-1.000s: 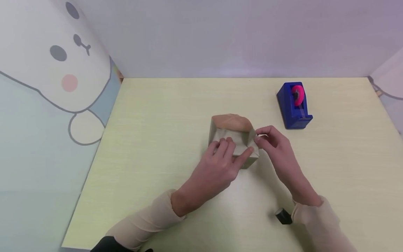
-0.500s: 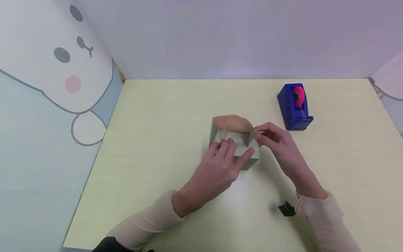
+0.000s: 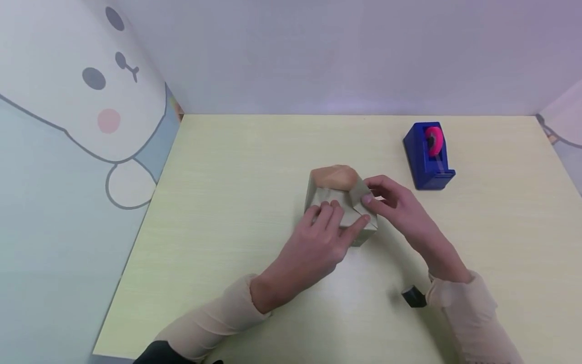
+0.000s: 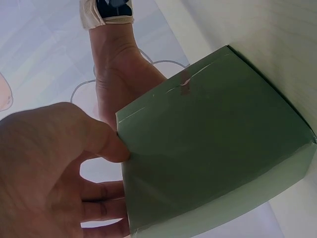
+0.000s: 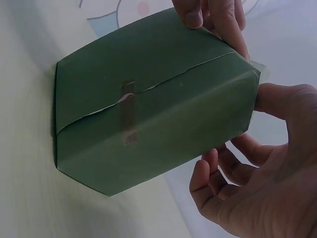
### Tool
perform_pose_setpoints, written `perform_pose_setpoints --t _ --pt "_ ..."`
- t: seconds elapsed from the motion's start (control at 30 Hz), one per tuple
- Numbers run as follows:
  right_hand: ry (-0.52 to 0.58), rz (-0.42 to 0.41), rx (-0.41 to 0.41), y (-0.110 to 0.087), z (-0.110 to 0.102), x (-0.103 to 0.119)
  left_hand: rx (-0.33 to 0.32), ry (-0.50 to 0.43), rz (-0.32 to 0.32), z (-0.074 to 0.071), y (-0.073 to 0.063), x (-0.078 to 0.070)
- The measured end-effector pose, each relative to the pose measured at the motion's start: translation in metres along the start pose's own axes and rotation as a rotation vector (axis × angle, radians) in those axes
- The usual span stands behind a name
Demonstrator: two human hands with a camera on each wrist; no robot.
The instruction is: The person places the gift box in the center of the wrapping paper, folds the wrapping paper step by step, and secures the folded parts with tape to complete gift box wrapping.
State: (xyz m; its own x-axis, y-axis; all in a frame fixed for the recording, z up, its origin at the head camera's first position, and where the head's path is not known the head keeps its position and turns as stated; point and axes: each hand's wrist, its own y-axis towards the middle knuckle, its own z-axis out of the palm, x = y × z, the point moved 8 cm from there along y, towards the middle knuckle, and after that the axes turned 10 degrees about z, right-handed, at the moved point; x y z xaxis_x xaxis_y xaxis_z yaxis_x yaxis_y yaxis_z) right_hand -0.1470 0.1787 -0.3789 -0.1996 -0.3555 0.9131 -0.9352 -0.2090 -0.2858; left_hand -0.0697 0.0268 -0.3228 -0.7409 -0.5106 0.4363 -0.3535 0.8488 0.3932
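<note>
A box-shaped green paper package stands on the table, with a taped seam along one side in the right wrist view. At its upper end, a back flap stands up, its brown inner side showing, and a front flap is folded over. My left hand holds the front top edge, fingers on the front flap and thumb by the front right corner. My right hand pinches the right side flap between thumb and fingers. In the left wrist view, the thumb lies at the edge of the green face.
A blue tape dispenser with a pink roll core stands behind and right of the package. The pale table meets a plain wall at the back. A panel with a cartoon animal is at left.
The right side flap leans further inward over the top, with my right thumb and fingers still on it. My left hand keeps its hold, and the view has shifted slightly.
</note>
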Motion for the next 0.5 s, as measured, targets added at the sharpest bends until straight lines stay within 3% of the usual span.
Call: perform_pose_setpoints --t 0.23,0.5 --pt "-0.078 -0.038 0.025 0.0045 0.0025 0.0058 -0.017 0.000 0.001 0.0000 0.0009 -0.0005" --pt "-0.063 -0.028 0.035 0.0052 0.0050 0.0087 -0.001 -0.052 -0.023 -0.0008 0.0008 0.0022"
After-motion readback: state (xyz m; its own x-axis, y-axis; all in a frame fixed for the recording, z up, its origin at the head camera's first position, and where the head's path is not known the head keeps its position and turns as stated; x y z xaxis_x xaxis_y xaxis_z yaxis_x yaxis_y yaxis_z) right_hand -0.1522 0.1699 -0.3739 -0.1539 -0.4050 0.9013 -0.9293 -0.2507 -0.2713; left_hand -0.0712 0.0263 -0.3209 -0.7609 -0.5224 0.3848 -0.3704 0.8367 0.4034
